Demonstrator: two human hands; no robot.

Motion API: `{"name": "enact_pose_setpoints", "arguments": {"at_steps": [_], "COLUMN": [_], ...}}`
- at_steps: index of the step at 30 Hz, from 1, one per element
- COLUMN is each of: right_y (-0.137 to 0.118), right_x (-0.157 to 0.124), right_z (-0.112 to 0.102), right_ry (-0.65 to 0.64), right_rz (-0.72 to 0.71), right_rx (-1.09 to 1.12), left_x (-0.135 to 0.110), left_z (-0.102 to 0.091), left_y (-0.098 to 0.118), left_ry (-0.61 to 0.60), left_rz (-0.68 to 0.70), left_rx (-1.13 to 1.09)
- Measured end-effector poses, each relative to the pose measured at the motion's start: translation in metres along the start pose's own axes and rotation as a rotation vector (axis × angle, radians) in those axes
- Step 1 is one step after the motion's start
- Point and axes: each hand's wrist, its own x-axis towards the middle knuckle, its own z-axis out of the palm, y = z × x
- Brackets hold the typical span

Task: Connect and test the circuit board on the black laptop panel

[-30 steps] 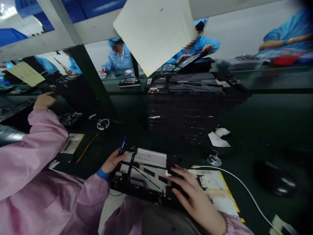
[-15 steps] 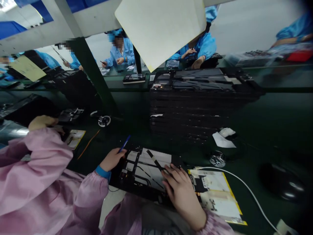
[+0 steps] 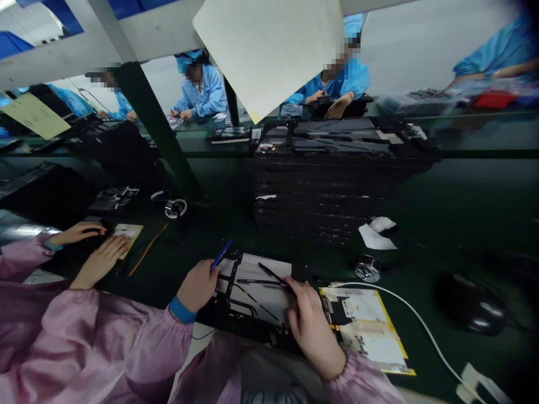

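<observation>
Black device frame [image 3: 248, 327] containing white panels [image 3: 272, 298]; right hand [image 3: 312, 326] holding dark strip [image 3: 272, 273].

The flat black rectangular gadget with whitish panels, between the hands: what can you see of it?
The flat black rectangular gadget with whitish panels looks like plastic or metal, with thin dark lines crossing it. It lies flat near the dark green table's front. The left hand, holding a slim blue pen-like stick, covers its left edge. The right hand covers its right side; a thin black strip reaches those fingertips.
</observation>
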Motion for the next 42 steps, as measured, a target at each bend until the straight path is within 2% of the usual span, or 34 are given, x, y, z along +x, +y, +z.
{"name": "enact_pose_setpoints", "arguments": {"at_steps": [5, 9, 17, 19, 21, 26, 30, 34, 42], "right_y": [0.002, 0.005, 0.0, -0.002, -0.003, -0.004, -0.006, -0.003, 0.007], "right_x": [-0.006, -0.004, 0.004, 0.005, 0.006, 0.01, 0.015, 0.016, 0.016], "right_z": [0.003, -0.001, -0.009, -0.01, -0.011, -0.011, -0.009, -0.009, -0.015], "right_ry": [0.123, 0.155, 0.099, 0.081, 0.072, 0.046, 0.02, -0.037, -0.18], "right_rz": [0.154, 0.216, 0.109, 0.087, 0.07, 0.07, 0.089, 0.078, 0.035], "right_rx": [0.139, 0.248, 0.277, 0.277, 0.273, 0.27, 0.296, 0.304, 0.409], "left_x": [0.011, 0.017, 0.012, 0.013, 0.016, 0.019, 0.017, 0.016, 0.012], "left_z": [0.005, 0.006, 0.0, -0.003, -0.004, -0.001, -0.002, -0.004, -0.007], "left_y": [-0.005, -0.007, 0.003, 0.003, -0.001, -0.019, -0.023, -0.022, -0.019], "left_ry": [0.064, 0.059, -0.014, 0.041, 0.1, -0.017, 0.003, -0.051, 0.121], "left_rz": [-0.057, -0.102, -0.06, -0.05, -0.057, -0.088, -0.128, -0.086, -0.082], "left_rx": [-0.043, -0.139, -0.206, -0.196, -0.176, -0.199, -0.318, -0.354, -0.326]}}
